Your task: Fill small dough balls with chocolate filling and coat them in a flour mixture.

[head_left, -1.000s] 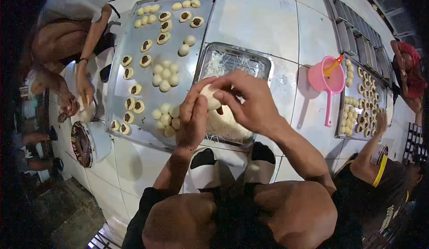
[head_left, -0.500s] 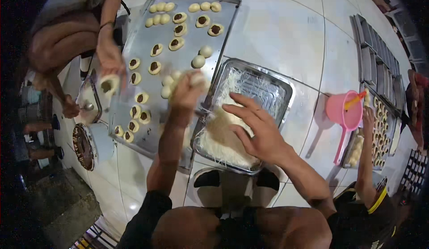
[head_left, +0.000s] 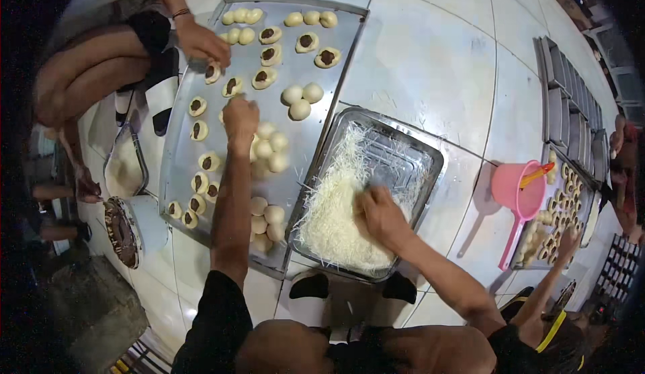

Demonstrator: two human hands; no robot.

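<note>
On a large metal tray (head_left: 336,62) lie flattened dough pieces topped with dark filling (head_left: 262,77) and smooth round dough balls (head_left: 300,110). My left hand (head_left: 240,119) reaches over the tray's middle. Its fingers close on one filled dough piece, which they mostly hide. To the right, a smaller metal pan (head_left: 433,166) holds a heap of pale shredded cheese (head_left: 336,219). Curled into the right side of this heap, my right hand (head_left: 384,218) is closed, its fingertips partly hidden among the shreds.
A co-worker's hand (head_left: 205,43) touches a filled dough piece at the tray's upper left. A white bucket with dark filling (head_left: 127,233) stands left. On the right are a pink dipper (head_left: 514,189), metal moulds (head_left: 564,99) and another dough tray, where another person's hand (head_left: 570,241) reaches.
My left hand has left a ball beside two others and moved left to a filled piece. My right hand has closed in the cheese. The co-worker's hand has brought a filled piece onto the tray.
</note>
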